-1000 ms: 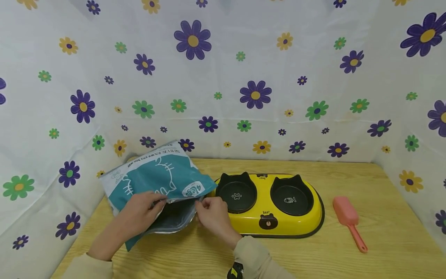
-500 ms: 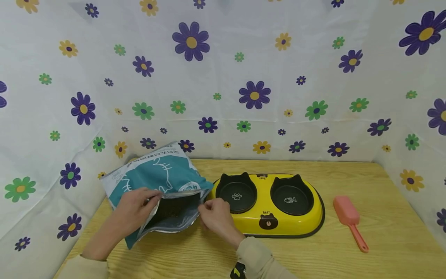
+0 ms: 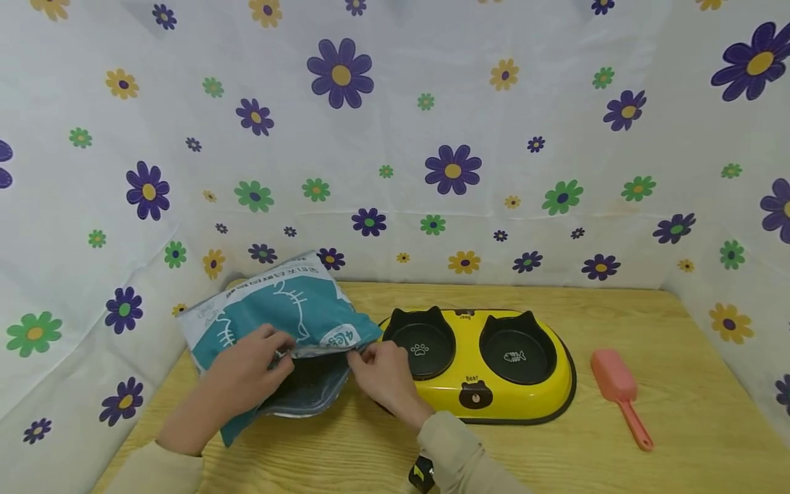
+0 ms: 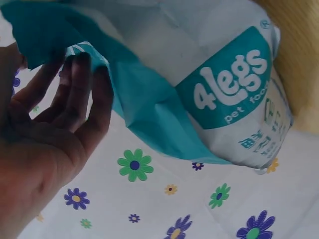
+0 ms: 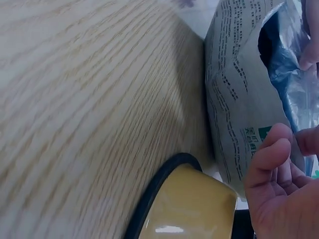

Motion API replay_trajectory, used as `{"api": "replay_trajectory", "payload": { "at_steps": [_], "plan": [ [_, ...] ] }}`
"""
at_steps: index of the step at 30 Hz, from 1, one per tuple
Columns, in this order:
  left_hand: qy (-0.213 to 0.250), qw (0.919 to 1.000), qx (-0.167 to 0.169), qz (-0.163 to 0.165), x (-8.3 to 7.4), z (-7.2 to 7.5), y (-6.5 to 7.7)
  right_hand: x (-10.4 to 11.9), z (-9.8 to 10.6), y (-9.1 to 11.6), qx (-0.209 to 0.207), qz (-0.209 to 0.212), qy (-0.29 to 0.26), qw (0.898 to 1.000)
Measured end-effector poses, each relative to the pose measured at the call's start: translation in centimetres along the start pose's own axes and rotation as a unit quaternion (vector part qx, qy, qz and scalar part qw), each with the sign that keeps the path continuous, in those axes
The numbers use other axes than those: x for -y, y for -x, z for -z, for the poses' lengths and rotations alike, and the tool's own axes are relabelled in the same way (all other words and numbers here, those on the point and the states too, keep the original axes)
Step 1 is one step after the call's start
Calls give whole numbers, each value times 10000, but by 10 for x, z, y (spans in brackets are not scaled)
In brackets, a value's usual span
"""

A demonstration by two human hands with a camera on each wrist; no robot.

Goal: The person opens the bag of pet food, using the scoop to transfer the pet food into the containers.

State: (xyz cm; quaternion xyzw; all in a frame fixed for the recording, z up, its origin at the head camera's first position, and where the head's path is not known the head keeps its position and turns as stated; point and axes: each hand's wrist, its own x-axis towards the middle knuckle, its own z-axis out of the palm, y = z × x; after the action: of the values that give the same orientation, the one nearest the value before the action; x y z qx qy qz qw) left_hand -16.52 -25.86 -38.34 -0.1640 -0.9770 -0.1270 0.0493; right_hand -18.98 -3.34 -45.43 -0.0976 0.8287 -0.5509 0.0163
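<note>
A teal and white pet food bag (image 3: 262,312), lettered "4legs" in the left wrist view, lies at the left of the table. Its mouth gapes towards the person, and the silvery lining (image 5: 301,87) shows in the right wrist view. My left hand (image 3: 243,374) holds the upper lip at the mouth's left side, with curled fingers (image 4: 79,94) at the bag's edge. At the right corner of the mouth, my right hand (image 3: 384,376) pinches the rim between thumb and fingers. The bag's contents are in shadow.
Right of the bag stands a yellow double feeder (image 3: 472,357) with two black cat-eared bowls, one with a paw print (image 3: 420,350), one with a fishbone. Farther right lies a pink scoop (image 3: 615,377). A flower-patterned cloth (image 3: 395,123) hangs behind the wooden table (image 3: 345,453).
The bag's mouth widened half a second ago, and its upper lip has since dropped lower again. My left hand has shifted slightly to the right along the lip; the right hand stays at the corner.
</note>
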Motion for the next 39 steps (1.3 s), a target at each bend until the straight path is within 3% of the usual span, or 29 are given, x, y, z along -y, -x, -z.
{"api": "replay_trajectory", "payload": {
  "at_steps": [4,7,13,19,22,27,32,35,39],
  "plan": [
    [-373,9988,119,-284,-5,-3,-5,0,1,-1,-61,-186,-119,9997],
    [-234,9991,0,-359,-5,-4,-9,0,2,-1,-40,-349,-291,9990],
    [218,9966,-601,-514,4,0,-8,1,3,0,25,-443,-228,9988],
    [156,9836,-1491,-1005,16,7,-8,2,3,1,-2,-255,326,9991],
    [136,9792,-1694,-1113,24,9,-12,1,5,1,27,-101,647,9979],
    [306,9775,-1688,-1225,31,4,-20,-5,9,-1,-152,295,1405,9895],
    [489,9791,-1538,-1235,32,0,-26,-14,12,-5,-418,916,2237,9694],
    [567,9807,-1491,-1128,35,-1,-26,-15,12,-2,-336,1176,2422,9625],
    [697,9810,-1470,-1056,36,-5,-23,-11,18,6,-310,1337,2371,9618]
  ]
}}
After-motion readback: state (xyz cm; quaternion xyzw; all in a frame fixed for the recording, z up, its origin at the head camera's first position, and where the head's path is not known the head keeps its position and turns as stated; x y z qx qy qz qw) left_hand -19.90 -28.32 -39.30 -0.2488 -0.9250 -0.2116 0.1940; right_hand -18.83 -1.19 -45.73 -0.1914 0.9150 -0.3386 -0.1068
